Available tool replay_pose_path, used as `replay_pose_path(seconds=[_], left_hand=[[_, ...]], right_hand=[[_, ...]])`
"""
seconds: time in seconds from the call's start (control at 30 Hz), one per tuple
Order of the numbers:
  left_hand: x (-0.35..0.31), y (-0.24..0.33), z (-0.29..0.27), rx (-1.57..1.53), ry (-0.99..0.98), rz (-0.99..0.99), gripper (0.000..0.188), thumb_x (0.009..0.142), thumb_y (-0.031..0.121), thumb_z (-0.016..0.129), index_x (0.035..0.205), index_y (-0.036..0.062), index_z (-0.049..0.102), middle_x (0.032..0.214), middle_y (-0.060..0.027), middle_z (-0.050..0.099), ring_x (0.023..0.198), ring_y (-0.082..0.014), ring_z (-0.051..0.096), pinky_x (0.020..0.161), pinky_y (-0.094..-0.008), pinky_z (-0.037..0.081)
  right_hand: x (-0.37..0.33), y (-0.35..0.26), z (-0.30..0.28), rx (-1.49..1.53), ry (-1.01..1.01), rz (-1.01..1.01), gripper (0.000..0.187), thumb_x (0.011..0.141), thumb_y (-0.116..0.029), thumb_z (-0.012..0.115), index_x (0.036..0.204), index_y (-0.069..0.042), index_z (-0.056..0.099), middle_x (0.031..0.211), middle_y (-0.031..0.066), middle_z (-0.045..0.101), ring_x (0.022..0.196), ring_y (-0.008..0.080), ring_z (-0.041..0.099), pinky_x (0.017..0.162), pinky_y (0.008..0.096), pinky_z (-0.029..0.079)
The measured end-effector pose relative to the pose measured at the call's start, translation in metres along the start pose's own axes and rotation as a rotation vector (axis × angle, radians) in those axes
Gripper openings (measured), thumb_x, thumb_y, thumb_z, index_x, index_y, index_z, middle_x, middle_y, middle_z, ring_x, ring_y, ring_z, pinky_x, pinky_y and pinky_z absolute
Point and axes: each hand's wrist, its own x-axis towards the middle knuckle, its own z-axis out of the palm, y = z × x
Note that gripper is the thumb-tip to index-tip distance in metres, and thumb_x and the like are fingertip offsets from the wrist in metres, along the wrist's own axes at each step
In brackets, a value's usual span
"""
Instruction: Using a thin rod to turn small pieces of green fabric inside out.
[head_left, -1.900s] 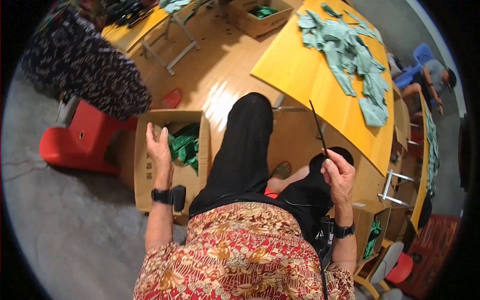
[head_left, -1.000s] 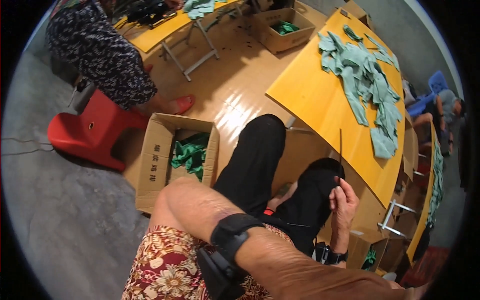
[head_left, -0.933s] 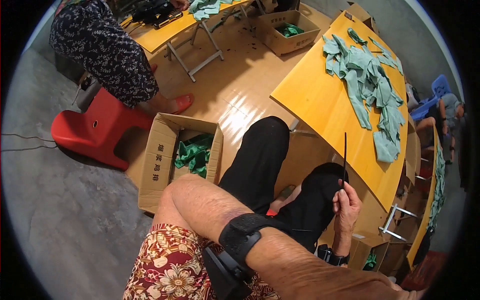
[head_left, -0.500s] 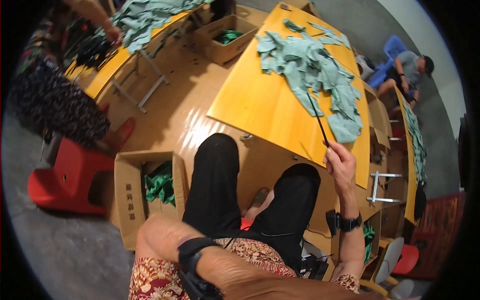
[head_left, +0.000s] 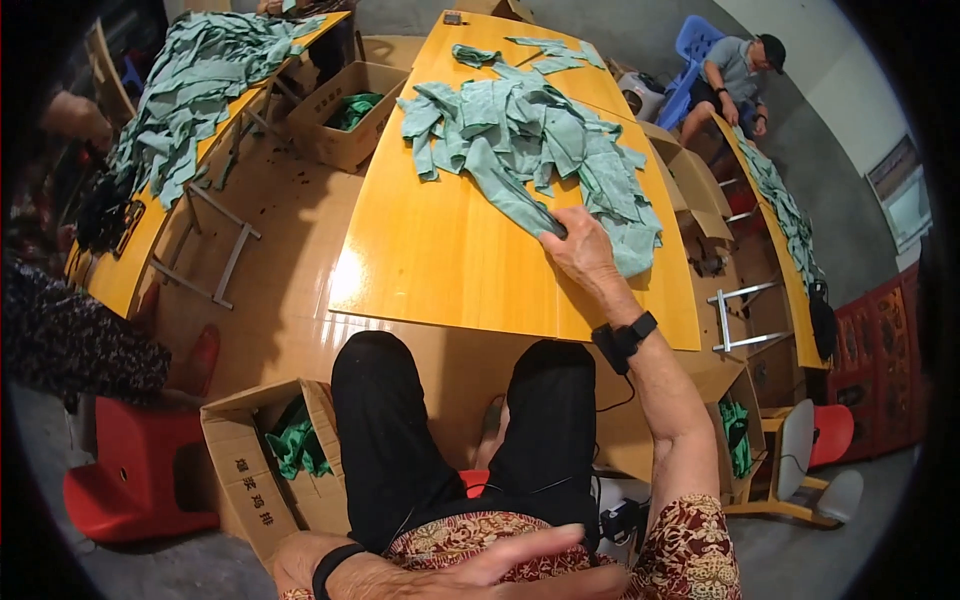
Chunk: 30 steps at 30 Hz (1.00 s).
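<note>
My right hand (head_left: 582,246) is reached out over the yellow table, its fingers closed at the near end of a long pale green cloth strip (head_left: 508,190). A bit of something dark shows at the fingertips; the thin dark stick seen earlier is mostly hidden, and whether it lies inside the strip I cannot tell. Around the hand spreads a loose pile of pale green cloth pieces (head_left: 540,125). Low in the picture, my left hand (head_left: 505,572) hovers over my lap with fingers stretched out and nothing visible in them.
The yellow table (head_left: 440,270) stands before my knees. An open cardboard box (head_left: 245,480) with dark green cloth sits at my left, and another box (head_left: 715,385) at my right. More cloth covers the left table (head_left: 130,275). A co-worker (head_left: 735,75) sits at the far right.
My right hand has moved forward and left to the cloth pile, and the stick it held is now mostly out of sight. My left hand's fingers have come into view. The view has shifted.
</note>
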Motion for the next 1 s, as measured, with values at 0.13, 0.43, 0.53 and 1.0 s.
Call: replay_pose_path(seconds=[0.13, 0.43, 0.53, 1.0], left_hand=[[-0.002, -0.003, -0.015, 0.099, 0.091, 0.238, 0.064, 0.093, 0.024, 0.065, 0.148, 0.0088, 0.037, 0.143, -0.0234, 0.046, 0.133, -0.0473, 0.041, 0.100, -0.0707, 0.033], [-0.031, -0.028, -0.040, 0.314, 0.364, -0.556, 0.028, 0.096, 0.011, 0.046, 0.113, -0.0037, 0.063, 0.110, -0.0189, 0.067, 0.103, -0.0277, 0.065, 0.093, -0.0389, 0.050], [-0.040, -0.089, -0.046, -0.152, 0.684, -0.782, 0.056, 0.102, 0.042, 0.046, 0.136, -0.0020, 0.046, 0.128, -0.0157, 0.059, 0.115, -0.0231, 0.060, 0.099, -0.0339, 0.046], [-0.044, -0.133, -0.038, -0.513, 0.910, -0.584, 0.031, 0.097, 0.012, 0.058, 0.127, 0.0024, 0.055, 0.113, -0.0059, 0.067, 0.098, -0.0145, 0.065, 0.088, -0.0311, 0.053]], right_hand=[[0.011, 0.004, 0.004, -0.044, -0.029, 0.017, 0.027, 0.076, -0.023, 0.064, 0.089, 0.001, 0.061, 0.091, 0.0208, 0.062, 0.091, 0.0406, 0.061, 0.079, 0.0488, 0.050], [-0.065, -0.064, -0.042, 0.379, -0.152, 0.075, 0.022, 0.076, -0.016, 0.065, 0.083, 0.002, 0.055, 0.070, 0.0176, 0.056, 0.063, 0.0284, 0.056, 0.060, 0.0377, 0.046], [-0.117, -0.100, -0.073, 0.567, -0.179, 0.107, 0.022, 0.078, -0.011, 0.070, 0.082, 0.001, 0.052, 0.066, 0.0084, 0.051, 0.061, 0.0134, 0.047, 0.056, 0.0287, 0.042], [-0.239, -0.130, -0.062, 1.313, -0.208, 0.521, 0.015, 0.089, -0.006, 0.066, 0.101, 0.002, 0.063, 0.083, 0.0020, 0.065, 0.067, 0.0039, 0.055, 0.058, 0.0204, 0.046]])
